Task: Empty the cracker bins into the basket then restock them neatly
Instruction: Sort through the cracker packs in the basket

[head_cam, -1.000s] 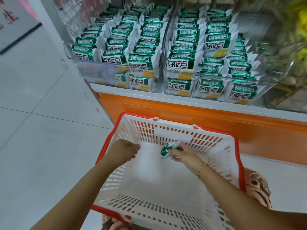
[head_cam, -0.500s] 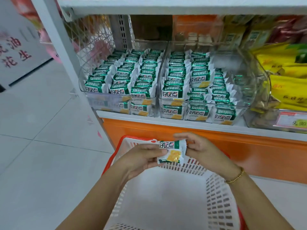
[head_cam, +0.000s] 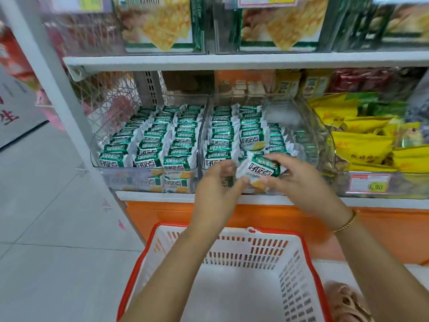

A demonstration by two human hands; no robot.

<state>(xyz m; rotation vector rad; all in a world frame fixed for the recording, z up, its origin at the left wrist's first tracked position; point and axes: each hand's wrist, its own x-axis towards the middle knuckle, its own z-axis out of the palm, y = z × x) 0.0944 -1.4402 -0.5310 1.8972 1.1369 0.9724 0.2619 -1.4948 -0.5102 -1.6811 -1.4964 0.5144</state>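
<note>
Two clear plastic bins stand side by side on the lower shelf, the left bin [head_cam: 97, 165] and the right bin [head_cam: 323, 126], both filled with rows of green-and-white cracker packs. My right hand [head_cam: 299, 180] and my left hand [head_cam: 218, 189] together hold one cracker pack [head_cam: 260, 171] by its ends at the front rim of the right bin. The back right part of the right bin holds no packs. Below my arms is a white basket with a red rim [head_cam: 301, 242], with nothing visible inside.
Yellow snack bags [head_cam: 362, 142] fill the bin to the right, behind a price tag [head_cam: 369, 183]. Boxed crackers [head_cam: 160, 24] sit on the upper shelf. An orange base panel [head_cam: 162, 212] runs under the shelf. Grey tiled floor [head_cam: 46, 228] lies to the left.
Both hands rose out of the basket with the one pack and carried it up to the front of the right bin. The camera tilted upward toward the shelves.
</note>
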